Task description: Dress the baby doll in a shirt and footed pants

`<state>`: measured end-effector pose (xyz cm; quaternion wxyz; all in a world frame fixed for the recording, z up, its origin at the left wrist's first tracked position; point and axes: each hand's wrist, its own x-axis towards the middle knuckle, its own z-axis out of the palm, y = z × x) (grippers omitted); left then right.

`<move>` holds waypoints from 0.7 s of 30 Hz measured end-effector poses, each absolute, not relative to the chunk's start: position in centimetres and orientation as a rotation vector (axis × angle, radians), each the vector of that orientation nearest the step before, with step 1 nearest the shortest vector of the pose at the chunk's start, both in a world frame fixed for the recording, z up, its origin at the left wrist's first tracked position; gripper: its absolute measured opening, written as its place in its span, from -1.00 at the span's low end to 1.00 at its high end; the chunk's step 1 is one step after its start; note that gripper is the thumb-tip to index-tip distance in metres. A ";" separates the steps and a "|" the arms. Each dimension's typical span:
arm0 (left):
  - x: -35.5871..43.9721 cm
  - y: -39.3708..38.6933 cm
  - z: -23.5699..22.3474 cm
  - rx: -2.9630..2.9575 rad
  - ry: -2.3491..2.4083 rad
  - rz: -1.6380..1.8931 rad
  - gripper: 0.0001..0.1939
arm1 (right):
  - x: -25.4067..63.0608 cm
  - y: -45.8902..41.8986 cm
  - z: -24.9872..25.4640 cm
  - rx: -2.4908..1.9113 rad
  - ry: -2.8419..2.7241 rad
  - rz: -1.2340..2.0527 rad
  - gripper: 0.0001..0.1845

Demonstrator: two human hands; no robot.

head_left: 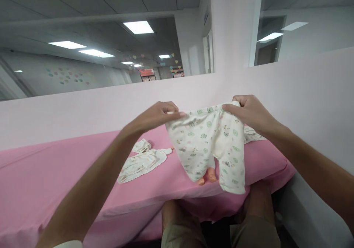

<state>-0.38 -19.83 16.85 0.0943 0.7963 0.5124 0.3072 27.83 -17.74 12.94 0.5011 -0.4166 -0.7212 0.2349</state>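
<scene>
A pair of white baby pants with a green animal and leaf print hangs stretched between my hands. My left hand pinches one end of the waistband. At the other end, my right hand grips the band with the thumb pressed on the front. Behind the legs of the pants lies a doll, of which two feet show below the cloth; most of it is hidden. A printed baby top is spread to the left of the doll.
A pink cloth covers the table and drapes over its front edge, close to my knees. Another folded printed cloth lies behind my right hand. A pale wall with windows rises behind the table.
</scene>
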 end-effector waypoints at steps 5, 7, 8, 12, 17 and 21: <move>1.5 -20.0 15.4 2.582 1.304 0.627 -0.57 | 27.1 -18.2 12.9 -0.973 -1.872 0.580 -0.55; 1.7 -20.1 14.7 2.580 1.213 0.588 -0.59 | 27.5 -18.4 13.0 -0.887 -1.939 0.550 -0.60; 1.8 -20.2 14.4 2.539 1.180 0.575 -0.60 | 27.8 -18.5 13.1 -0.838 -1.964 0.542 -0.63; 3.1 -21.0 12.4 2.145 1.083 0.564 -0.63 | 28.2 -18.6 13.2 -0.702 -2.017 0.673 -0.63; 6.6 -22.1 9.0 1.859 0.951 0.577 -0.58 | 27.6 -18.7 13.0 -0.670 -2.085 0.733 -0.59; 7.1 -21.7 8.4 1.830 1.000 0.619 -0.65 | 28.3 -19.0 13.1 -0.701 -2.142 0.699 -0.57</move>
